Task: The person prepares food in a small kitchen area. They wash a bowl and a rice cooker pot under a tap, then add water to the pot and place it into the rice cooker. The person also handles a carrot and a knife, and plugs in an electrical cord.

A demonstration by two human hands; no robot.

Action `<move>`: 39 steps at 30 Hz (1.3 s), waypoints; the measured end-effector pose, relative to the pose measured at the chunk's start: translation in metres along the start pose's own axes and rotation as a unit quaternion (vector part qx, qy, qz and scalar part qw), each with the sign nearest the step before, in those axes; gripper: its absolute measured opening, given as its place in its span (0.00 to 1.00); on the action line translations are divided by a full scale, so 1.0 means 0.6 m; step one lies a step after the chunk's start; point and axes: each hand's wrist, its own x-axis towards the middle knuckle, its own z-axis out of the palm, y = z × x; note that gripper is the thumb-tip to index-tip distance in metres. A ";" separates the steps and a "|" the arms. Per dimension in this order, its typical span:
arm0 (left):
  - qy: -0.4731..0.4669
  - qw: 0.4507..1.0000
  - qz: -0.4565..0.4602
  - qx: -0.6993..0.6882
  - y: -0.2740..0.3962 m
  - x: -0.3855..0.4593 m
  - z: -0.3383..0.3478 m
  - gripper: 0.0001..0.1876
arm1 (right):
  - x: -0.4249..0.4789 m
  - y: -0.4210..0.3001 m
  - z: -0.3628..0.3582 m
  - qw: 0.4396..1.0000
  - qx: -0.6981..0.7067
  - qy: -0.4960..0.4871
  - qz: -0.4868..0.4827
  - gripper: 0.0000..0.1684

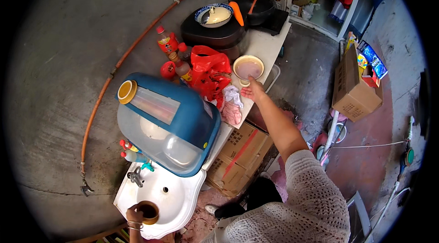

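Note:
My left hand point(134, 215), with bangles at its wrist, grips the rim of a brown cup or small pot point(149, 212) over the near left part of the white washbasin point(185, 195). Its inside looks dark. On the white counter stands a cream enamel-like bowl point(248, 68) with cloudy liquid in it. My right hand point(253, 89) reaches to the bowl's near rim, thumb at the edge and the other fingers spread below; a firm hold cannot be told. Crumpled white and pink cloths point(232, 112) lie beside this hand.
A blue dish cabinet with a clear cover point(171, 123) stands between basin and bowl. Behind are a red plastic bag point(209, 74), sauce bottles point(167, 41), a black cooker point(212, 35) and a wok point(255, 9). Cardboard boxes point(240, 157) sit under the counter; a metal faucet point(135, 176) is on the basin.

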 end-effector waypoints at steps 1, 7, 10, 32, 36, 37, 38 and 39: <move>-0.045 0.995 -0.025 -0.085 0.032 -0.007 0.006 0.20 | 0.008 -0.005 -0.006 1.000 0.009 -0.003 -0.001 0.27; -0.206 0.874 -0.090 -0.431 0.263 -0.104 0.074 0.25 | 0.010 -0.018 -0.041 0.999 -0.026 -0.003 -0.035 0.21; -0.285 0.801 -0.081 -0.520 0.400 -0.136 0.102 0.23 | -0.005 -0.036 -0.087 0.996 -0.074 -0.015 -0.042 0.17; -0.160 0.651 0.084 -0.737 1.100 0.149 0.297 0.24 | -0.301 -0.212 -0.535 0.946 -0.310 0.065 -0.069 0.20; -0.160 0.661 0.082 -0.729 1.125 0.169 0.313 0.24 | -0.348 -0.198 -0.564 0.950 -0.298 0.075 -0.059 0.21; -0.158 0.661 0.091 -0.728 1.130 0.169 0.313 0.22 | -0.355 -0.192 -0.572 0.950 -0.299 0.067 -0.056 0.20; -0.163 0.664 0.089 -0.725 1.131 0.171 0.312 0.22 | -0.362 -0.182 -0.577 0.950 -0.301 0.062 -0.053 0.19; -0.168 0.665 0.087 -0.723 1.132 0.172 0.310 0.22 | -0.372 -0.176 -0.575 0.949 -0.304 0.059 -0.052 0.19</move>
